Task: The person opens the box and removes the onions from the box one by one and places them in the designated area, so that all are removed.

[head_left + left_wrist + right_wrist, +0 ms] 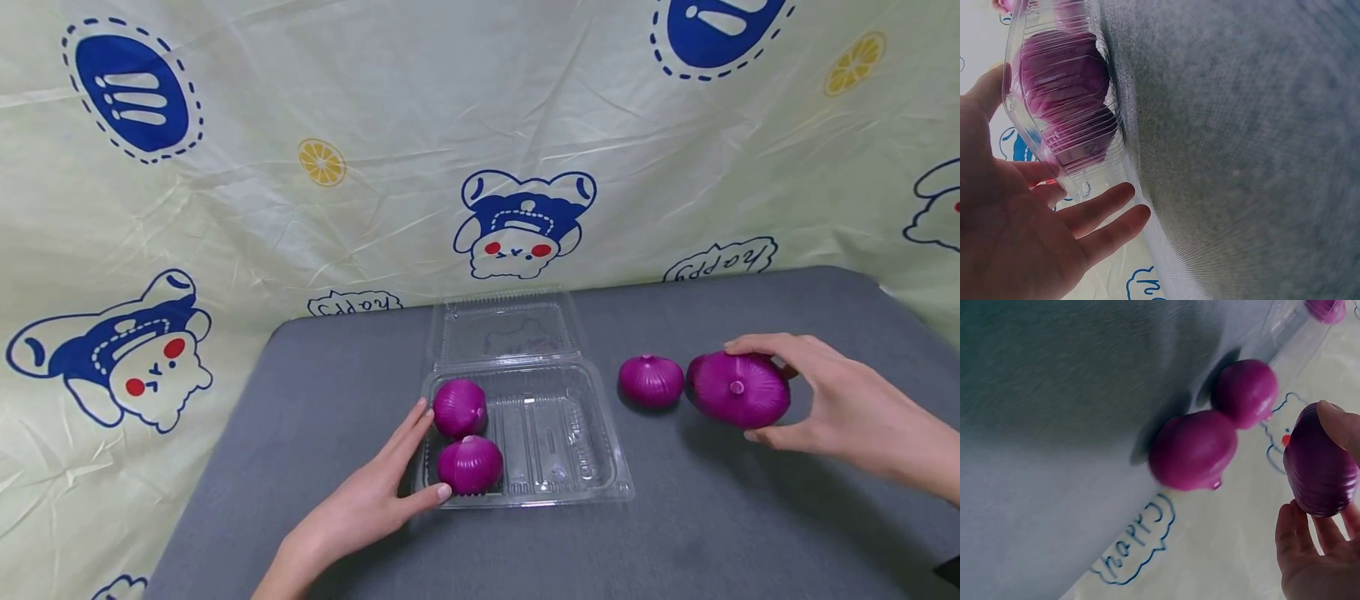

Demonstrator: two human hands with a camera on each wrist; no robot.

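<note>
My right hand (840, 408) grips a purple onion (738, 389) by its sides, thumb nearest me, raised above the table. Two more purple onions (1194, 450) show on the table in the right wrist view; the held one hides most of one of them in the head view. The other onion (651, 382) sits just left of it. Near the middle stands a clear plastic clamshell box (555, 492), its lid (506, 325) folded back. Two onions (470, 465) lie along the box's left side. My left hand (367, 500) touches that side with fairly straight fingers (1107, 240).
A grey cloth covers the table (322, 400). Behind and at the sides hangs a pale printed sheet (390, 83) with cartoon figures. A small dark object (948, 571) shows at the lower right edge.
</note>
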